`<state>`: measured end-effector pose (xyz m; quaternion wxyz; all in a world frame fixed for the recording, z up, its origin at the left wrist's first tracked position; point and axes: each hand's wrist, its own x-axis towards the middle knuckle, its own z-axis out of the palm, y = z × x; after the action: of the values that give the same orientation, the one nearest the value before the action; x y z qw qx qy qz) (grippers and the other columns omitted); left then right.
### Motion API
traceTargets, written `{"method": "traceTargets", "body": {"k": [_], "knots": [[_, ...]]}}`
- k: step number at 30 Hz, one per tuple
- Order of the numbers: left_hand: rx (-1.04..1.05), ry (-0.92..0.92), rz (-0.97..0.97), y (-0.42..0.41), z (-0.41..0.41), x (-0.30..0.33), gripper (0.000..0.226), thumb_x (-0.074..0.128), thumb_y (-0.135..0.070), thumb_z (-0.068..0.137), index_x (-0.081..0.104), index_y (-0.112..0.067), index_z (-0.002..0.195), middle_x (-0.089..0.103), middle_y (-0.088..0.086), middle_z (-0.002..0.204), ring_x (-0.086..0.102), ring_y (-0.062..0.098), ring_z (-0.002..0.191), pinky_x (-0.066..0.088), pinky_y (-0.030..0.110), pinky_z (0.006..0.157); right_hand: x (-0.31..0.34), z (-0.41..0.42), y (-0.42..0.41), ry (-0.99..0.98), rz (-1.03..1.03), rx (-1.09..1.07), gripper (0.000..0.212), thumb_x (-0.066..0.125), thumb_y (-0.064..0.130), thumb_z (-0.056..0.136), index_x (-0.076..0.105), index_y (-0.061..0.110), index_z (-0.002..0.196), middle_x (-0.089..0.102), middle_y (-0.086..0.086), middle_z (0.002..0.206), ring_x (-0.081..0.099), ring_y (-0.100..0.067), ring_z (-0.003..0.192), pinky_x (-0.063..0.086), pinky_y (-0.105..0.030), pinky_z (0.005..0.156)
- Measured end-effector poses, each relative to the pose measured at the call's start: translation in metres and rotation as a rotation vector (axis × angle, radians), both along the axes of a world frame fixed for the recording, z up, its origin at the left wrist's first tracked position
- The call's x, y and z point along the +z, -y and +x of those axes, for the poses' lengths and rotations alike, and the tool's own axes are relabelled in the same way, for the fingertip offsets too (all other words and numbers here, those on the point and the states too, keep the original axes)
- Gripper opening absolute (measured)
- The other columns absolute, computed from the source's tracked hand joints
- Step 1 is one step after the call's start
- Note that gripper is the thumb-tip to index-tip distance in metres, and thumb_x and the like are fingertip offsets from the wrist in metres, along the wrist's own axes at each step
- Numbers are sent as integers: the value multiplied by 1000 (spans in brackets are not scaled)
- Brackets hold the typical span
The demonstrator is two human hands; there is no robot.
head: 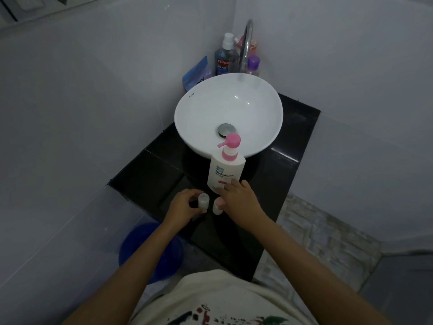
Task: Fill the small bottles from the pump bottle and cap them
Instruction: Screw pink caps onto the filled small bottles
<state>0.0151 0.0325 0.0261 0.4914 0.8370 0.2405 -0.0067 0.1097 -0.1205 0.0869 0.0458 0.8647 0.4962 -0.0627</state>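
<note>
A white pump bottle (225,170) with a pink pump head stands on the black counter (150,174) in front of the basin. Two small translucent bottles stand side by side near the counter's front edge. My left hand (181,211) wraps its fingers around the left small bottle (203,201). My right hand (239,202) rests over the right small bottle (216,207), thumb against it, while its fingertips touch the lower front of the pump bottle. Whether the small bottles carry caps I cannot tell.
A white round basin (206,109) with a chrome tap (247,43) sits behind the pump bottle. Mouthwash (223,58), a purple-capped bottle (253,65) and a blue pouch (196,73) crowd the back corner. A blue bucket (138,242) stands on the floor at left.
</note>
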Motion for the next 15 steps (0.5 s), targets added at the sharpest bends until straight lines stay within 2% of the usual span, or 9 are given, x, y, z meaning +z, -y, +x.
{"method": "traceTargets", "body": {"k": [3,6,9,12,15], "knots": [[-6,15,-25,1,2,-2,36,79,-13,71,65,-23,103,64,1,106,59,18,101,48,33,93,4,3,6,-20,81,-61,39,49,30,91,51,14,128,58,-7,123,45,-26,116,30,-35,93],[-2,16,-54,0,-2,-2,35,77,-12,74,65,-20,106,66,0,109,59,13,104,47,32,96,13,5,17,-84,165,-144,39,51,35,91,52,19,127,60,-3,119,48,-22,112,30,-33,91],[58,33,-105,0,-9,6,36,75,-9,76,62,-19,109,64,-1,110,58,12,105,44,27,94,12,13,42,-132,258,-341,38,56,38,88,57,21,123,63,-1,114,53,-19,109,34,-32,89],[124,78,-178,2,-17,22,41,71,-6,79,58,-16,117,60,-1,111,55,12,104,42,27,94,-3,19,72,-220,172,-485,40,59,39,87,59,17,121,63,-4,113,54,-22,110,39,-34,90],[145,97,-202,3,-26,38,45,70,-9,81,56,-13,123,60,1,113,58,13,102,44,23,87,-20,16,89,-265,41,-540,35,59,37,86,60,15,114,61,-7,109,57,-24,104,45,-34,85]]}}
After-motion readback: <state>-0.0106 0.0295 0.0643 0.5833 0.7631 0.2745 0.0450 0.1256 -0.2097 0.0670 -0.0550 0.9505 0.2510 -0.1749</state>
